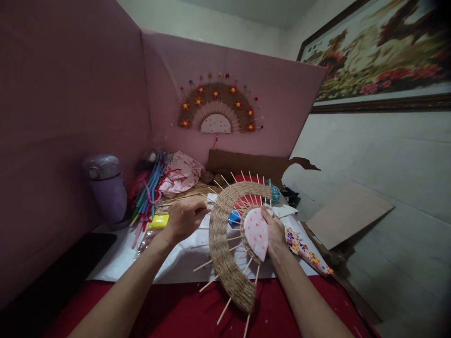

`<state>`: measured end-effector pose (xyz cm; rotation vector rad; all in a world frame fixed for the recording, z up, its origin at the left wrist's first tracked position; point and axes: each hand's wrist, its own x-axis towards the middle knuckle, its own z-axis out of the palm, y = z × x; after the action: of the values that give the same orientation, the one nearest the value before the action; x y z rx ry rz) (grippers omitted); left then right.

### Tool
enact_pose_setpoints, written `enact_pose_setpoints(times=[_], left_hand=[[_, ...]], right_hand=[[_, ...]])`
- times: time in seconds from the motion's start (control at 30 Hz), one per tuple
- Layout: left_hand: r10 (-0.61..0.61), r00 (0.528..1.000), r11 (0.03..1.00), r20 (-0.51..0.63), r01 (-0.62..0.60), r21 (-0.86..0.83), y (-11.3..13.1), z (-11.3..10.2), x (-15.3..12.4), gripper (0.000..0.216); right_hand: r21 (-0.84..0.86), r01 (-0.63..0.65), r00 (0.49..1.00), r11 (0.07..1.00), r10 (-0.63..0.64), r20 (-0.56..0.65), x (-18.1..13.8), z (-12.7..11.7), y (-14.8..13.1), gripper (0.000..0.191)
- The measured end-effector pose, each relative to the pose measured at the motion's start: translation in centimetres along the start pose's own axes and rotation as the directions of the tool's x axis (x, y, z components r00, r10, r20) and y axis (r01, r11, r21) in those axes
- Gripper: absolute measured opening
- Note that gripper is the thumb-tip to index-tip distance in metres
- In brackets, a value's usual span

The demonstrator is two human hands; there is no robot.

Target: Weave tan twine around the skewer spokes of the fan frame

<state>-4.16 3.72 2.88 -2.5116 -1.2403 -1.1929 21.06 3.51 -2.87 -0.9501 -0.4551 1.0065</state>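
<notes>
A half-round woven fan piece [225,249] of brown twine on wooden sticks stands on edge in front of me, with a pink dotted fabric centre [256,233]. My right hand [276,234] is closed round that centre from the right side. Fingers of my left hand [183,217] are pinched together at the piece's outer left rim, against the stick ends. A finished fan [218,107] with red flowers hangs on the pink board behind.
A purple flask [105,188] stands at the left. Coloured pipe cleaners [148,195], pink cloth [181,176], a yellow packet [159,221] and loose sticks lie on white paper [183,260] over a red table. A floral-handled tool [306,253] lies right. Cardboard [347,213] leans further right.
</notes>
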Motion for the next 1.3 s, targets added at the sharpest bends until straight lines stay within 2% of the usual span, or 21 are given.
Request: enact_pose_setpoints(times=[0.63,0.87,1.3], left_hand=[[-0.013,0.999,0.997,0.042,0.011,0.070,0.07,0.09,-0.04,0.021],[-0.044,0.997,0.997,0.063,0.040,0.067,0.32,0.14,-0.10,0.018],[-0.023,0.995,0.997,0.096,0.015,0.076,0.66,0.47,-0.11,0.017]], right_hand=[[0.016,-0.037,0.999,0.999,0.038,-0.031,-0.01,-0.08,-0.04,0.037],[0.001,-0.017,0.999,1.000,0.017,-0.032,0.34,-0.27,0.20,0.037],[-0.006,-0.006,1.000,1.000,0.006,-0.021,0.38,-0.24,0.30,0.040]])
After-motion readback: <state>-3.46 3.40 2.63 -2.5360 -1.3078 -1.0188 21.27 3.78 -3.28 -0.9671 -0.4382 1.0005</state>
